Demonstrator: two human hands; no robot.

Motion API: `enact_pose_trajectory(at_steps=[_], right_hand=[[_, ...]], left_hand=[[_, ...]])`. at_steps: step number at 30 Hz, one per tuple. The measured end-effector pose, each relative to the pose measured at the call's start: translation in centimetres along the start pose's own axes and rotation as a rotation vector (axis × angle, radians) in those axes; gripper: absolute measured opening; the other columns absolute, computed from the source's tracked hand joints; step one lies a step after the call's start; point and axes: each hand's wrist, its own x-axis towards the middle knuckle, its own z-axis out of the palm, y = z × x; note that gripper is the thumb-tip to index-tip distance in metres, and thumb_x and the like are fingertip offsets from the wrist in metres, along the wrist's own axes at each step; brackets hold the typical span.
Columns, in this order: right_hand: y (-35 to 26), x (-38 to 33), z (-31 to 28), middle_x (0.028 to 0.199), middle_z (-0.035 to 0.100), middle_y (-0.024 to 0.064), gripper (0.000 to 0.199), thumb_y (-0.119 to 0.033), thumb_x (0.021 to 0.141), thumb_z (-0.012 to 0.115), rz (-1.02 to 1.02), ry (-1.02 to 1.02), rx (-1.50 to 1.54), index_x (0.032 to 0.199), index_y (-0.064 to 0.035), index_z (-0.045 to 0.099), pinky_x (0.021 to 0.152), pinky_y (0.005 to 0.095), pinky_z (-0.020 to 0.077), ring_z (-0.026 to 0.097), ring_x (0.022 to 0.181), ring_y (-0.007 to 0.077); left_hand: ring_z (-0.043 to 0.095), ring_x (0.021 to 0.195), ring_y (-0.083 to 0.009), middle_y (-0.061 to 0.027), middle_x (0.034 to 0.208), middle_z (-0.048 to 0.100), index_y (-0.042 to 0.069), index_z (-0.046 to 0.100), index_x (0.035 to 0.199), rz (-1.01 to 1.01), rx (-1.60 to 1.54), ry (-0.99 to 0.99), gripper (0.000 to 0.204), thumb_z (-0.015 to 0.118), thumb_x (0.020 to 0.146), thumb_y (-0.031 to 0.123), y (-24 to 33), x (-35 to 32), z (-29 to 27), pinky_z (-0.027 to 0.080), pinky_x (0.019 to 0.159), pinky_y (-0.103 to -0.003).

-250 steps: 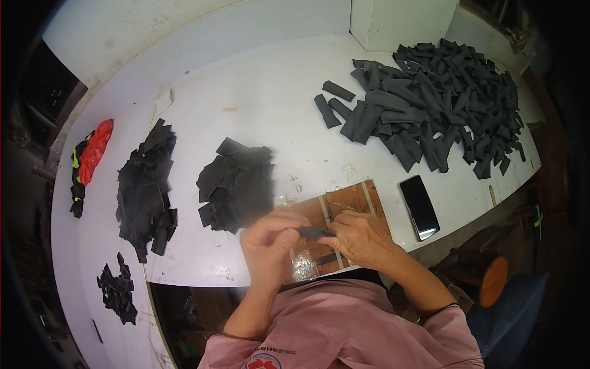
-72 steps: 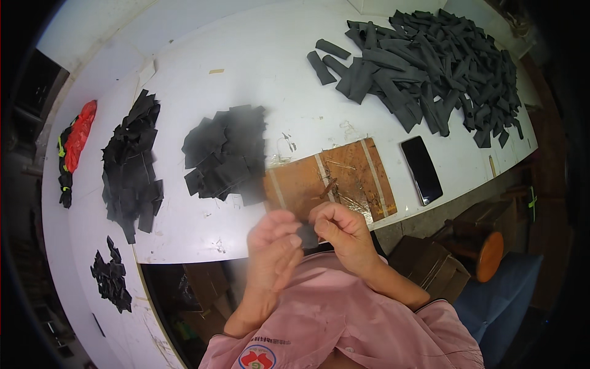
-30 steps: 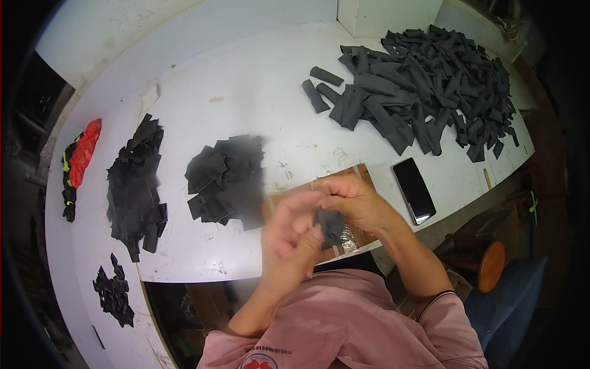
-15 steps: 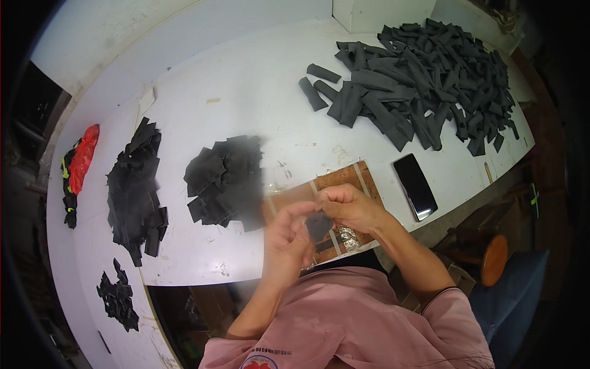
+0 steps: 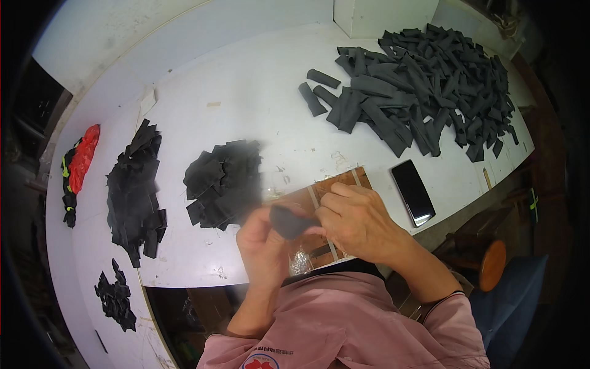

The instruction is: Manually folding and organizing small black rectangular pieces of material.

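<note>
In front of my body, a small dark grey fabric piece (image 5: 286, 222) is held up over the near edge of the table. My left hand (image 5: 261, 246) grips its left side between thumb and fingers. My right hand (image 5: 356, 221) is closed at the piece's right end, fingers curled and pinching; its fingertips are partly hidden. Beneath both hands lies a brown board (image 5: 361, 177) with pale strips across it. Left of the hands is a pile of flat black fabric pieces (image 5: 224, 178).
A large heap of dark grey fabric tubes (image 5: 424, 86) covers the far right. A black phone (image 5: 413, 192) lies near the right edge. Further left are another black fabric pile (image 5: 134, 190), a small scrap pile (image 5: 115, 298) and a red bundle (image 5: 83, 158). A wooden stool (image 5: 493, 265) stands at right.
Both hands have shifted, the left hand and the fabric piece moving leftward. More of the piece now shows, turned sideways between the hands. The right hand has rotated, its back facing up.
</note>
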Motion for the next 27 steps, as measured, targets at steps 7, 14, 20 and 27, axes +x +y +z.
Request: enact_pose_trajectory(at_steps=[7, 14, 20, 27], right_hand=[[1.1, -2.1, 2.9, 0.066, 0.048, 0.008, 0.022, -0.021, 0.071, 0.062, 0.131, 0.008, 0.12, 0.071, -0.0007, 0.054, 0.053, 0.032, 0.0415, 0.05, 0.063, 0.0235], [2.3, -3.4, 6.0, 0.066, 0.053, 0.0074, 0.014, -0.014, 0.069, 0.06, 0.154, 0.202, 0.254, 0.078, -0.0038, 0.057, 0.051, 0.0327, 0.0428, 0.053, 0.06, 0.0231], [1.1, -2.3, 3.6, 0.068, 0.053, 0.0092, 0.011, -0.014, 0.072, 0.056, 0.11, 0.206, 0.364, 0.08, -0.0056, 0.056, 0.054, 0.0358, 0.0456, 0.056, 0.065, 0.0288], [1.2, -2.3, 4.7, 0.072, 0.055, 0.011, 0.015, -0.019, 0.075, 0.055, 0.18, 0.154, 0.442, 0.083, -0.0069, 0.056, 0.056, 0.0358, 0.0462, 0.057, 0.067, 0.0296]], left_hand=[[0.053, 0.09, -0.025, -0.018, 0.097, 0.056, -0.003, 0.054, 0.09, 0.013, 0.055, -0.118, 0.019, 0.059, 0.077, 0.01, -1.8, -0.2, 0.1, 0.046, 0.077, -0.037], [0.052, 0.086, -0.02, -0.0103, 0.076, 0.058, -0.003, 0.057, 0.076, -0.081, 0.687, -0.393, 0.013, 0.064, 0.071, 0.008, -0.2, 2.9, 1.0, 0.041, 0.073, -0.029], [0.052, 0.082, -0.0192, -0.0102, 0.08, 0.057, -0.003, 0.058, 0.075, 0.079, 0.725, -0.491, 0.012, 0.063, 0.067, 0.005, 1.5, 2.6, 1.3, 0.04, 0.071, -0.027], [0.052, 0.084, -0.0213, -0.0084, 0.081, 0.058, -0.003, 0.058, 0.078, 0.112, 0.758, -0.545, 0.015, 0.061, 0.071, 0.01, 1.0, 3.1, 0.9, 0.04, 0.074, -0.03]])
